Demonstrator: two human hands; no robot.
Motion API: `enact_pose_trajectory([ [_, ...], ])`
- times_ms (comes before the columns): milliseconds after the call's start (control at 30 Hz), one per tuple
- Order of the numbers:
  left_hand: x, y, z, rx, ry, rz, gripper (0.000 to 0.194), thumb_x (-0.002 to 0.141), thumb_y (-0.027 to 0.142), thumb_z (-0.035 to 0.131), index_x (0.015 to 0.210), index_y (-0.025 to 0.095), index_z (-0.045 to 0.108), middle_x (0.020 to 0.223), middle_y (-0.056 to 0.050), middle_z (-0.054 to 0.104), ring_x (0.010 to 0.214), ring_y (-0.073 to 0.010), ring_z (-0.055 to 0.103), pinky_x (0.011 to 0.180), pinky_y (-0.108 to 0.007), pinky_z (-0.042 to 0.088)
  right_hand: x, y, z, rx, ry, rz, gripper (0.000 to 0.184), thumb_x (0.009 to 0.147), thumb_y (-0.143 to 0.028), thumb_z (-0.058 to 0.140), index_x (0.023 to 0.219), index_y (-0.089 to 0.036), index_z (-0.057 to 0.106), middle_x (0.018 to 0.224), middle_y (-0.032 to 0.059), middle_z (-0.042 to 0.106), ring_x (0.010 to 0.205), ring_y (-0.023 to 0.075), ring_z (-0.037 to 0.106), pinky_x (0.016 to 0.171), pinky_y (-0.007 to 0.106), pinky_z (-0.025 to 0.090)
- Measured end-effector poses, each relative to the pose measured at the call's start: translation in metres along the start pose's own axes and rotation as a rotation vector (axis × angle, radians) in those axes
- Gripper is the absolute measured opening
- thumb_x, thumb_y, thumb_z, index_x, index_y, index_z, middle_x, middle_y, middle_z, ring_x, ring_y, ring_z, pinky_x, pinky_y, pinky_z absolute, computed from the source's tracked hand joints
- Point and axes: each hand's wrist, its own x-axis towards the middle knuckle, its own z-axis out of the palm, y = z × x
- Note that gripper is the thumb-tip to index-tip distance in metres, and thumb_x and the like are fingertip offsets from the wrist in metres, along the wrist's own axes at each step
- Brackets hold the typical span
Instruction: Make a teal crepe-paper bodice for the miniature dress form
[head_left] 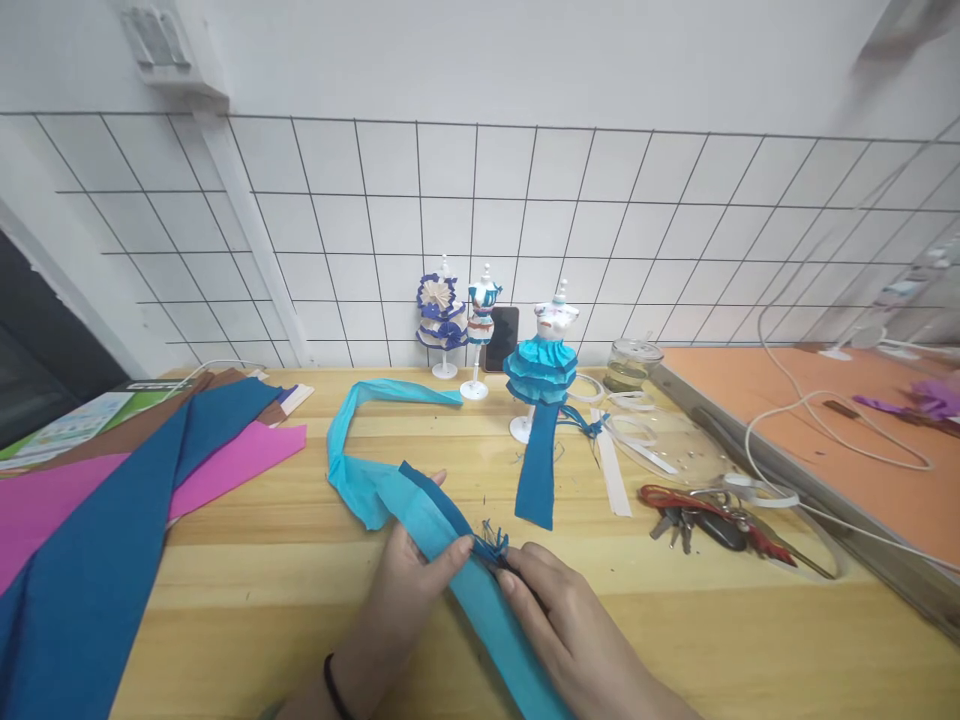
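A long light blue crepe paper strip (405, 505) runs across my left hand (420, 570), the fingers underneath and the thumb on top. Along its upper edge lies a dark blue crepe paper strip (442, 503), held in the same grip. The dark strip's near end is frayed into thin curled shreds. My right hand (559, 610) is closed in a pinch at that end, close to my left thumb. Something dark shows between its fingers, mostly hidden. Beyond my hands stands a small dress form (555, 325) with a ruffled light blue skirt (541, 370).
Another dark blue strip (536, 470) hangs before the dress form. Two smaller forms (442, 325) and a black phone (502, 340) stand behind. Coloured paper sheets (112, 540) lie left. Keys (686, 525), white ribbon (634, 430) and a glass jar (632, 365) sit right, beside an orange surface (840, 460).
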Motion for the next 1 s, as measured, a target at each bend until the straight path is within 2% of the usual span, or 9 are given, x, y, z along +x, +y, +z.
enact_pose_trajectory([
  [167,-0.0017,0.0042,0.0043,-0.004,0.028,0.012,0.078,0.061,0.030,0.071,0.129,0.019,0.034,0.106,-0.007,0.063,0.095,-0.0235,0.059,0.082,-0.035,0.049,0.0003,0.0031,-0.0003,0.041,0.002,0.005,0.024,0.091,-0.028,0.035,0.086,-0.019,0.057,0.083,0.0041,0.058,0.080,0.0169,0.056,0.072,0.026,0.041],
  [367,0.0021,-0.0017,-0.0014,-0.042,0.014,0.011,0.075,0.061,0.030,0.072,0.127,0.019,0.038,0.111,-0.008,0.061,0.102,-0.0256,0.057,0.086,-0.036,0.046,0.0017,0.0027,0.0009,0.083,0.026,-0.016,0.025,0.091,-0.029,0.036,0.087,-0.019,0.059,0.082,0.0044,0.060,0.080,0.0173,0.057,0.072,0.025,0.042],
  [533,0.0045,-0.0041,-0.0048,-0.084,0.027,-0.022,0.073,0.058,0.030,0.075,0.124,0.017,0.045,0.101,-0.007,0.066,0.100,-0.0270,0.058,0.088,-0.037,0.045,0.0020,0.0031,0.0027,0.089,0.019,-0.009,0.029,0.091,-0.031,0.034,0.082,-0.018,0.058,0.079,0.0046,0.059,0.077,0.0175,0.056,0.070,0.026,0.041],
  [667,0.0054,-0.0049,-0.0039,-0.080,-0.001,-0.022,0.076,0.061,0.030,0.073,0.127,0.016,0.039,0.103,-0.008,0.065,0.105,-0.0268,0.054,0.091,-0.038,0.042,0.0023,0.0030,0.0018,0.131,0.021,0.004,0.032,0.091,-0.033,0.033,0.076,-0.018,0.057,0.075,0.0040,0.058,0.074,0.0175,0.055,0.068,0.026,0.041],
  [800,0.0055,-0.0040,-0.0022,-0.089,-0.007,-0.048,0.077,0.062,0.032,0.073,0.128,0.015,0.037,0.101,-0.009,0.066,0.106,-0.0267,0.054,0.091,-0.039,0.042,0.0036,0.0023,0.0002,0.262,0.036,0.081,0.034,0.090,-0.038,0.034,0.075,-0.017,0.057,0.077,0.0036,0.059,0.075,0.0182,0.054,0.070,0.026,0.041],
  [900,0.0043,-0.0037,-0.0020,-0.099,-0.014,-0.059,0.073,0.061,0.031,0.073,0.125,0.016,0.041,0.108,-0.010,0.063,0.105,-0.0267,0.055,0.090,-0.038,0.042,0.0052,0.0030,-0.0017,0.387,0.043,0.153,0.037,0.089,-0.042,0.035,0.075,-0.016,0.057,0.077,0.0032,0.059,0.078,0.0194,0.053,0.071,0.027,0.041],
  [1000,0.0027,-0.0051,-0.0030,-0.110,-0.082,-0.092,0.065,0.062,0.029,0.073,0.121,0.016,0.046,0.108,-0.010,0.063,0.101,-0.0266,0.056,0.086,-0.037,0.045,0.0085,0.0060,-0.0058,0.432,0.044,0.162,0.038,0.088,-0.044,0.036,0.072,-0.016,0.057,0.075,0.0025,0.059,0.078,0.0199,0.052,0.072,0.028,0.040],
])
